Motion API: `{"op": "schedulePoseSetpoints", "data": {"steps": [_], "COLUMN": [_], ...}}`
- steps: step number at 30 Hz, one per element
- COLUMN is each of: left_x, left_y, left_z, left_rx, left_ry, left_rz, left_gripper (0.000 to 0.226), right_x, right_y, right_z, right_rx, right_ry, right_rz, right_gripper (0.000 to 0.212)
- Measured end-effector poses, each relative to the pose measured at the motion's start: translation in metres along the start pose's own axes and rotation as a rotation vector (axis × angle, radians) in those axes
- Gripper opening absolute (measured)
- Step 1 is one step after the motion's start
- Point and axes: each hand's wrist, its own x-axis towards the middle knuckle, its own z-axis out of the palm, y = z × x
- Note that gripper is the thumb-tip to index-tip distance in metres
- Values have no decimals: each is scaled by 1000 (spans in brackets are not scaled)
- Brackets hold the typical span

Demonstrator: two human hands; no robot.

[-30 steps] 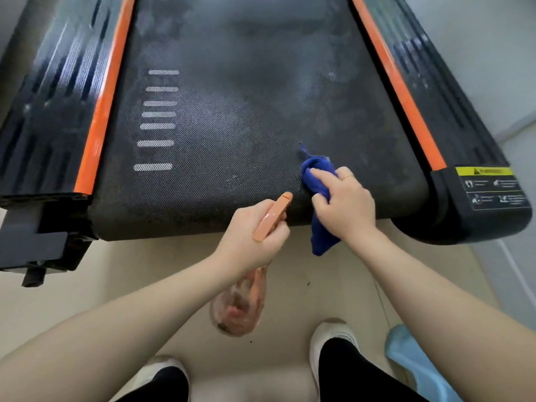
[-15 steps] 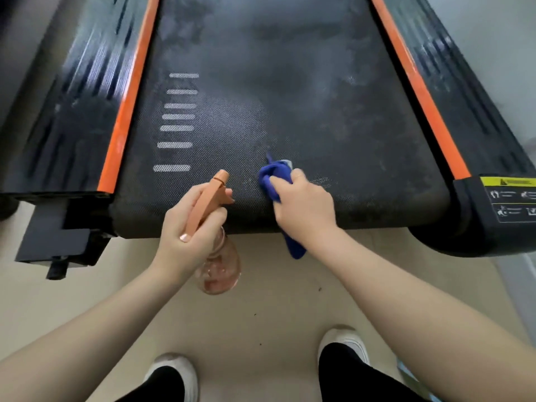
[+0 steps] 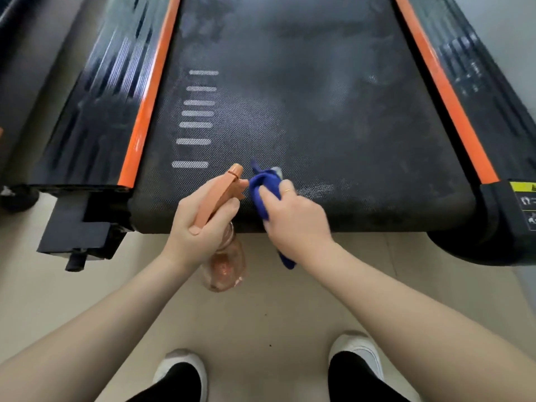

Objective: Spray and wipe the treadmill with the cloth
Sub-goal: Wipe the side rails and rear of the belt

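Black treadmill belt (image 3: 304, 111) w/ orange side strips, white dash marks on left part. Left hand (image 3: 200, 227) curled round orange-topped clear spray bottle (image 3: 224, 264), pinkish inside, contents unclear, held at belt's near edge. Just right, right hand (image 3: 295, 219) gripping blue cloth (image 3: 265, 184), pressing it on belt. Far right: yellow warning label (image 3: 523, 187), text unreadable.

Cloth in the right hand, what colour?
Blue cloth, clearest in the head view.
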Motion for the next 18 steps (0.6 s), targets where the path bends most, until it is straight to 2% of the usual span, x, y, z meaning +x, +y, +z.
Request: {"op": "schedulePoseSetpoints", "data": {"steps": [2, 4, 9, 10, 12, 15, 16, 17, 18], "left_x": [5, 9, 7, 8, 9, 12, 12, 13, 12], "left_y": [6, 13, 17, 16, 15, 12, 12, 12, 13], "left_z": [1, 2, 9, 10, 13, 19, 21, 23, 25], "left_rx": [14, 21, 10, 11, 27, 15, 10, 7, 5], "left_ry": [-17, -38, -86, -87, -92, -100, -100, -98, -93], "left_rz": [14, 27, 26, 19, -1, -37, -36, -32, -30], "left_gripper": [32, 30, 26, 26, 25, 23, 23, 23, 22], "right_x": [3, 6, 0, 4, 6, -5, -7, -6, -6], "right_y": [-9, 16, 90, 93, 74, 47, 49, 58, 74], "right_z": [4, -3, -27, -26, -27, -14, -16, -18, -21], "right_rx": [-52, -87, -90, -80, -59, -25, -40, -37, -36], "right_ry": [-50, -45, -63, -58, -35, 0, -13, -33, -37], "right_rz": [-141, -128, 322, 364, 296, 0, -37, 3, 120], "right_gripper": [36, 38, 29, 28, 26, 35, 37, 36, 34]}}
